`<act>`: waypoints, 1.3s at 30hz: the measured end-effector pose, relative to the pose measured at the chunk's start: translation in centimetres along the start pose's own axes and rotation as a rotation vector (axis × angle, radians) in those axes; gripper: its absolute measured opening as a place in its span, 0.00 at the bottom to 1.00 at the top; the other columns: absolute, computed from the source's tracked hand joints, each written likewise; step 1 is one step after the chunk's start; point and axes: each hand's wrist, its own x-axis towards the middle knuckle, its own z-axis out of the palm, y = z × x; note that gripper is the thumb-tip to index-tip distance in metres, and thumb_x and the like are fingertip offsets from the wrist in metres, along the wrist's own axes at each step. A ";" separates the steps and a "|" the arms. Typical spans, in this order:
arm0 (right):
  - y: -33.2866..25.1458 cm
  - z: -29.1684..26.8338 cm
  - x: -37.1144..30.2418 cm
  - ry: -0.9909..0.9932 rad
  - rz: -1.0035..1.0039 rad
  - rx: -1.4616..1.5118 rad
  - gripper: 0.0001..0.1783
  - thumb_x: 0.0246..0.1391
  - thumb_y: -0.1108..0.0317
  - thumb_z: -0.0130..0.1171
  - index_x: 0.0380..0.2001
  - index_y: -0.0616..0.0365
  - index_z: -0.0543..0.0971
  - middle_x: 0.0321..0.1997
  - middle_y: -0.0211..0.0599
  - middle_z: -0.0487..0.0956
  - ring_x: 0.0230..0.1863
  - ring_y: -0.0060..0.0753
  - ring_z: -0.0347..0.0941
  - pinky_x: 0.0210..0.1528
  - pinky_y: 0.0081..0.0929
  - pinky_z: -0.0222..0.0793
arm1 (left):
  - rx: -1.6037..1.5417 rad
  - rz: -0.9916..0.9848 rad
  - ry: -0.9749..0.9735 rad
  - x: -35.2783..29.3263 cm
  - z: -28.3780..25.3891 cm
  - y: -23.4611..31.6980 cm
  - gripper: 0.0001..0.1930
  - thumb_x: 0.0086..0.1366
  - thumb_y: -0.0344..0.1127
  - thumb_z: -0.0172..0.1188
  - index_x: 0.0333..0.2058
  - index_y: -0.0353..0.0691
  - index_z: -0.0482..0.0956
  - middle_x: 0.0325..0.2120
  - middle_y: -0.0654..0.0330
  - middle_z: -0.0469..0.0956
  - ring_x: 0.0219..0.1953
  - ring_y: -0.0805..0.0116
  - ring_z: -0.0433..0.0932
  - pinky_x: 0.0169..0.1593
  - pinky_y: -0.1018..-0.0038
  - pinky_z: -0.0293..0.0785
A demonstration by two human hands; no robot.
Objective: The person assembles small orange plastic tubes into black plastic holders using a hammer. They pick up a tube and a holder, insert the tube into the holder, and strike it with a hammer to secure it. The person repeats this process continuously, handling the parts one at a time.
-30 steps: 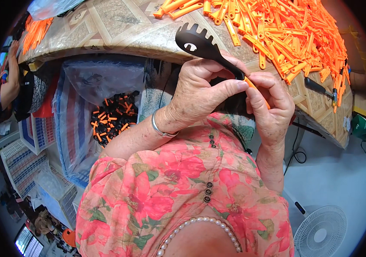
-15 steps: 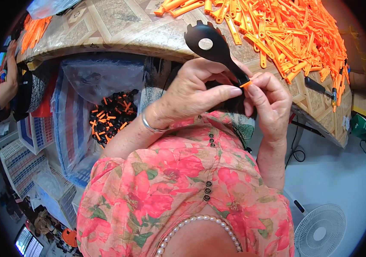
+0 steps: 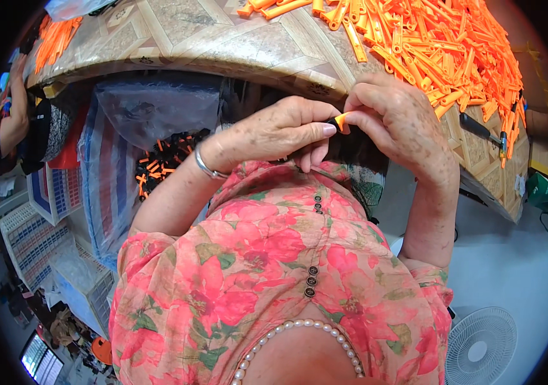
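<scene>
Close together in front of my body, at the table's near edge, are both hands. My left hand is closed, thumb and fingers pinching the black shaft end of a spaghetti server; its toothed head is hidden now. A small orange piece sits at the tip of that shaft. My right hand is closed too, with thumb and forefinger pinching the orange piece from the right. How far the piece sits on the shaft I cannot tell.
A heap of orange handles covers the table's right side, beside a black-handled tool. A striped bag below the table holds black and orange parts. Another person's arm is far left; a fan stands lower right.
The server's toothed head, upright above my hands before, has swung out of sight. My left hand has shifted slightly left, and my right hand has turned over and risen.
</scene>
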 end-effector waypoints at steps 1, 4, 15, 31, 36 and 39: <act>0.3 0.0 0.4 0.003 -0.050 -0.029 0.06 0.46 0.70 0.63 0.27 0.58 0.77 0.30 0.34 0.74 0.37 0.42 0.72 0.39 0.36 0.67 | -0.049 0.015 0.056 -0.1 0.4 -0.6 0.13 0.74 0.37 0.45 0.46 0.35 0.74 0.21 0.66 0.74 0.22 0.82 0.73 0.29 0.85 0.72; 0.9 0.6 1.5 0.043 -0.129 -0.072 0.07 0.44 0.70 0.65 0.29 0.57 0.78 0.35 0.34 0.75 0.43 0.42 0.71 0.44 0.37 0.66 | -0.175 0.035 0.216 -0.1 1.5 -2.0 0.14 0.74 0.37 0.44 0.47 0.36 0.74 0.20 0.66 0.74 0.20 0.82 0.72 0.27 0.85 0.69; 4.7 0.2 -5.8 0.832 0.691 -0.200 0.15 0.56 0.64 0.59 0.47 0.44 0.81 0.29 0.43 0.79 0.34 0.42 0.77 0.40 0.40 0.72 | -0.373 0.032 0.412 1.2 2.2 -1.4 0.13 0.73 0.36 0.44 0.46 0.35 0.73 0.19 0.65 0.72 0.17 0.80 0.70 0.22 0.85 0.67; 8.2 -1.9 -18.4 0.671 1.137 -0.070 0.21 0.54 0.67 0.55 0.53 0.54 0.73 0.22 0.33 0.73 0.21 0.22 0.69 0.20 0.23 0.62 | -0.394 -0.030 0.472 1.4 2.5 -0.3 0.13 0.73 0.36 0.44 0.45 0.34 0.74 0.20 0.64 0.73 0.18 0.78 0.72 0.24 0.83 0.69; 5.6 1.2 -17.9 1.032 0.848 0.431 0.32 0.60 0.70 0.52 0.67 0.53 0.60 0.28 0.26 0.72 0.17 0.11 0.57 0.16 0.11 0.51 | -0.450 -0.040 0.484 1.7 2.6 -0.3 0.13 0.72 0.35 0.45 0.43 0.31 0.74 0.20 0.64 0.74 0.18 0.77 0.72 0.23 0.82 0.70; 2.1 3.9 -15.7 0.891 0.680 0.635 0.29 0.64 0.64 0.53 0.65 0.59 0.62 0.28 0.24 0.70 0.20 0.07 0.56 0.18 0.09 0.48 | -0.531 -0.014 0.467 1.8 2.3 -0.5 0.13 0.72 0.35 0.46 0.42 0.30 0.74 0.20 0.63 0.74 0.17 0.76 0.72 0.23 0.82 0.69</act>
